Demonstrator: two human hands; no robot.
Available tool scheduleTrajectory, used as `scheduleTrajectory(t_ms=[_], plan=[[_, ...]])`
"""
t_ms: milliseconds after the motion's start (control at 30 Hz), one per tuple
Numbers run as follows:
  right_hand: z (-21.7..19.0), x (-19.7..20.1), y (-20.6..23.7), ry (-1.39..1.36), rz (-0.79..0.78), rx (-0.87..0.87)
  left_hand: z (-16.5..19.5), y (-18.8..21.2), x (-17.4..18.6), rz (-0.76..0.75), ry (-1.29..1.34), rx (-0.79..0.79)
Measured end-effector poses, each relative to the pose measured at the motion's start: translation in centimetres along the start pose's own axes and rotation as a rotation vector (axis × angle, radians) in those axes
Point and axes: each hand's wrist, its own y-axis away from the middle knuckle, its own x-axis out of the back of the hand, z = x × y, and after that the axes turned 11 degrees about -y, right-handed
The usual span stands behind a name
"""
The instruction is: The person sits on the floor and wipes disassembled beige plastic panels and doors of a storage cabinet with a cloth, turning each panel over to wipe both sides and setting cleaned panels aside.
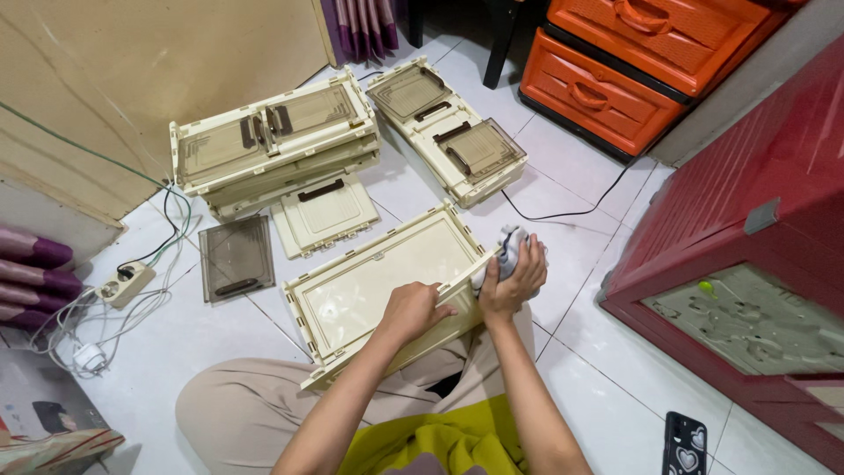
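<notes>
On the right I see a red cabinet, with orange drawers at the far right and cream crate stacks at the far centre of the tiled floor. The cream panel lies tilted across the lap, near centre, a smoky lid flat on the floor to its left. My left hand grips the panel's right edge, and my right hand is clenched around a small grey-white tool at that panel's far right corner.
</notes>
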Motion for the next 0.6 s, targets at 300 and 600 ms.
scheduleTrajectory(t_ms=[300,600], plan=[[3.0,0.0,-3.1,-0.114,0.093,-0.378,-0.2,0.8,-0.7,0.066,-0.007,-0.043],[5.8,0.4,-1.0,-0.918,0.316,-0.867,-0.1,2.0,0.4,0.142,0.027,-0.136]])
